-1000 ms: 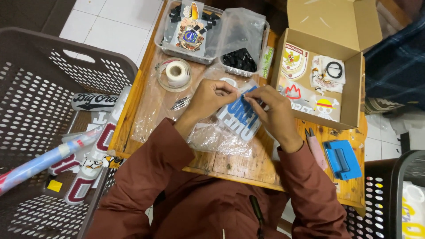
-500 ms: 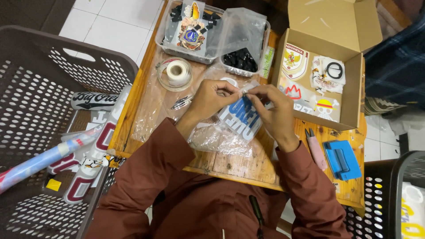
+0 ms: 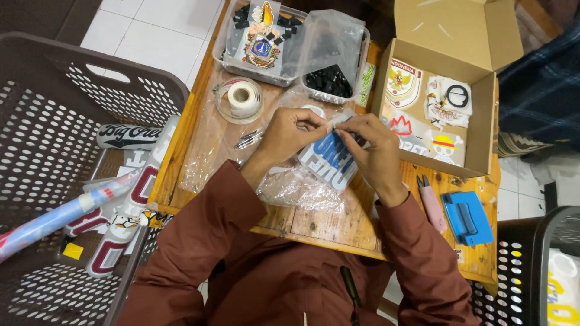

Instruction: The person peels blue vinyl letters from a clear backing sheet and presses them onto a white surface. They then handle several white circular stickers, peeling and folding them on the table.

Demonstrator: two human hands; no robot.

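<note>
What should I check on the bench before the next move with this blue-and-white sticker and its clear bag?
1. Both hands on the work: ok. Left hand and right hand pinch the top edge of the blue-and-white sticker.
2. Sticker over the clear plastic bag: ok.
3. Sticker fully inside the bag: cannot tell.
4. Tape roll within reach: ok, beyond the left hand.
5. Cardboard box open: ok, flap up, stickers lying inside.
6. Pink cutter and blue squeegee away from the hands: ok, on the table by the right forearm.

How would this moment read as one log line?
left hand pinching bag edge | right hand pinching blue sticker | on wooden table
</note>
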